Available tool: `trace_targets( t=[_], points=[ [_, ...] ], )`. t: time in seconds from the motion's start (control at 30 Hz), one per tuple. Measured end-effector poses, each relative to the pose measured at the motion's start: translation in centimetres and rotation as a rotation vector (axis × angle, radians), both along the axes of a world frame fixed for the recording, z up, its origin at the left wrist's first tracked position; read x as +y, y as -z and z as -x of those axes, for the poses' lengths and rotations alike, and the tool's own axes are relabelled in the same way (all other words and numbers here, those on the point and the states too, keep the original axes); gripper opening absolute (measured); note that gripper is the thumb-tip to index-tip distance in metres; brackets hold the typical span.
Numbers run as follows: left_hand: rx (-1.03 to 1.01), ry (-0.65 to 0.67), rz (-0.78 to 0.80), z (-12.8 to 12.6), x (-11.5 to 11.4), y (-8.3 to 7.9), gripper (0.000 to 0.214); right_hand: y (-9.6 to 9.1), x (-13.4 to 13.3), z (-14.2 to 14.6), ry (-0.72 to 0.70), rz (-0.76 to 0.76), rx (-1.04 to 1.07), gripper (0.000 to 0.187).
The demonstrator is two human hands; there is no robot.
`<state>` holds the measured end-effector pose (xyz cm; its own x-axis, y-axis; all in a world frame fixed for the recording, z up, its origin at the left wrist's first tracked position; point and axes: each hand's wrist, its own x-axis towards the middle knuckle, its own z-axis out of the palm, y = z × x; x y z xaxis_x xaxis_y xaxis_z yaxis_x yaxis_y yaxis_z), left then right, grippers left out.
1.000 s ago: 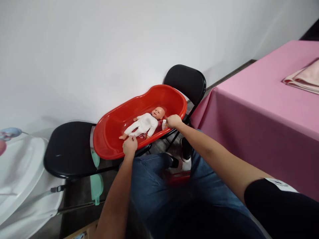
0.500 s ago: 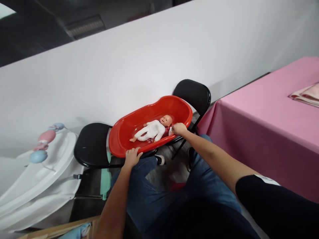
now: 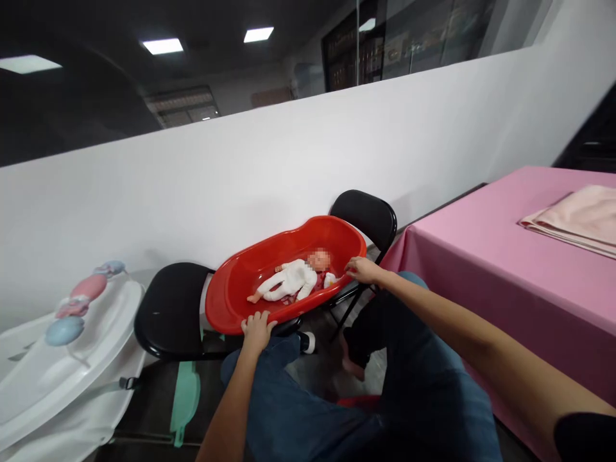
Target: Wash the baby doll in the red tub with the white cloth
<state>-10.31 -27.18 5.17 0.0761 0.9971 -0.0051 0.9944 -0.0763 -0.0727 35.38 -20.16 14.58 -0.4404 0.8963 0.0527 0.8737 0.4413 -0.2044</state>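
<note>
A red tub (image 3: 235, 294) is seen resting across the seats of two black folding chairs, a left chair (image 3: 166, 312) and a right chair (image 3: 368, 215), set against a white wall (image 3: 240, 173). Inside the tub a doll (image 3: 289, 283) in a white suit is laid on its back, its head towards the right end and its feet towards the middle.

The near rim of the tub is gripped by the left hand (image 3: 256, 328), with the fingers curled over its edge. The right end of the rim, just beside the doll's head, is held by the right hand (image 3: 362, 269), its fingers closed narrowly on the edge. Both hands are thus occupied with the tub, and nothing else is held.

The step in hand is judged to be a two-handed hold of the tub at its rim. Since the doll lies loose, any lift would call for both ends to be kept level.

To the right, a bench (image 3: 481, 276) covered in pink cloth is seen, with a folded towel (image 3: 572, 218) on it. At the far left a white baby seat (image 3: 58, 378) is placed.
</note>
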Motion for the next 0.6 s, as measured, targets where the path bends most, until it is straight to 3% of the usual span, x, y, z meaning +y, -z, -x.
trace_targets(
  t=[0.13, 0.27, 0.43, 0.6],
  points=[
    [-0.04, 0.012, -0.061, -0.1, 0.0, 0.8, 0.043, -0.4, 0.9, 1.6, -0.023, 0.051, -0.054, 0.034],
    [-0.096, 0.036, -0.081, -0.2, -0.3, 0.3, 0.045, 0.5, 2.5, 4.3, -0.083, 0.158, -0.195, 0.033],
    [-0.147, 0.098, -0.084, -0.3, -1.2, -0.4, 0.048, 2.7, 6.3, 6.9, -0.017, 0.355, -0.295, 0.037],
    [-0.181, 0.122, -0.072, 0.0, -1.9, -0.1, 0.049, 6.1, 10.1, 8.4, -0.023, 0.369, -0.281, 0.057]
  ],
)
